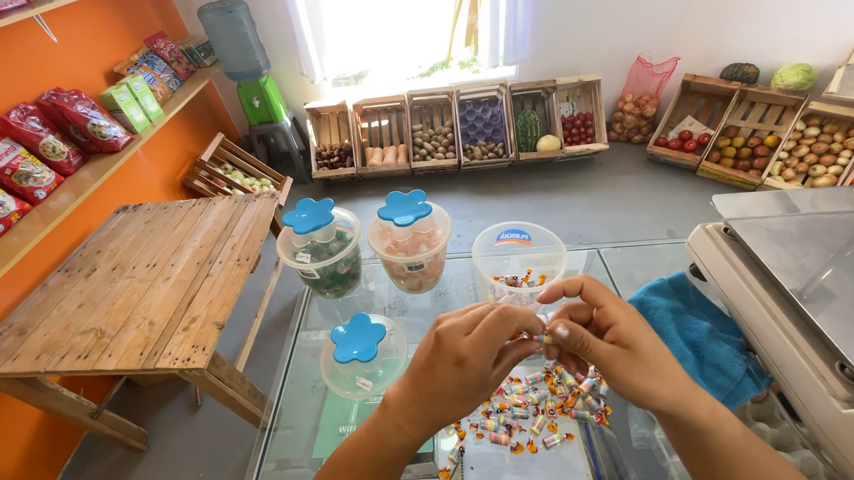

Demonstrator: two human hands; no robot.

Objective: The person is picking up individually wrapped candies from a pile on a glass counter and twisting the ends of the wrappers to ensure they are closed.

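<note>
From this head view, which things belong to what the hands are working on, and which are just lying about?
In use:
- left hand and right hand, pinching one wrapped candy
- candy pile on the glass counter
- open tub holding a few candies

Lying about:
- three blue-lidded jars
- blue cloth
- weighing scale
- wooden table
- produce crates

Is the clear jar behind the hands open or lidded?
Open. The clear jar has no blue flower lid, unlike the three lidded jars; a few wrapped candies lie inside.

Striped wrapped candy (pixel 541 338) pinched above pile
</note>
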